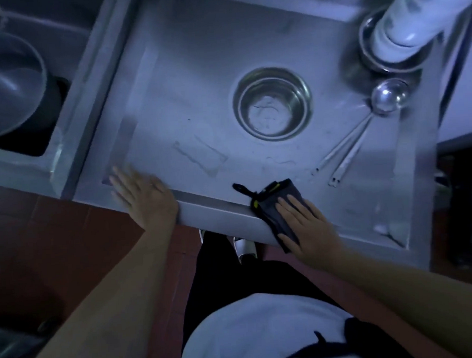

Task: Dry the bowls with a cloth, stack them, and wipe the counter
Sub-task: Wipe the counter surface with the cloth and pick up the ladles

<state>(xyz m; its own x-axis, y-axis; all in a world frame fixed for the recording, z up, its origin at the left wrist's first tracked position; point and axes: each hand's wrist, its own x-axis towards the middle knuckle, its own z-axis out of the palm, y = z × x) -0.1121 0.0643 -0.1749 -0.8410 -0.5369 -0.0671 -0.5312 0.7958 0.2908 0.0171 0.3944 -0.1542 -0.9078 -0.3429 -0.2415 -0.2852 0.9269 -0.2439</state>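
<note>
- Nearest the camera is the person's own torso in a white top (265, 333), with both bare forearms reaching up and away to the steel counter (199, 120).
- The right hand (305, 227) lies flat on a dark folded cloth (278, 204) at the counter's near edge; its fingers (288, 209) are straight and slightly spread, pressing rather than gripping. The cloth hangs partly over the edge, with a black loop sticking out to the left.
- The left hand (142, 196) rests flat on the near edge well to the left, fingers straight and apart, holding nothing; it looks like a brace.
- A stack of steel bowls (273, 103) stands upright mid-counter, beyond the cloth and slightly to its left.
- More bowls (387, 53) seem to sit at the far right corner under a pale bottle (409, 16), though blur makes that uncertain.
- A ladle (386, 95) and chopsticks (343, 156) lie far right of the cloth.
- Judged so, drying and stacking look done; wet streaks lie away from the right hand, so it is the nearer one to sweep outward.
</note>
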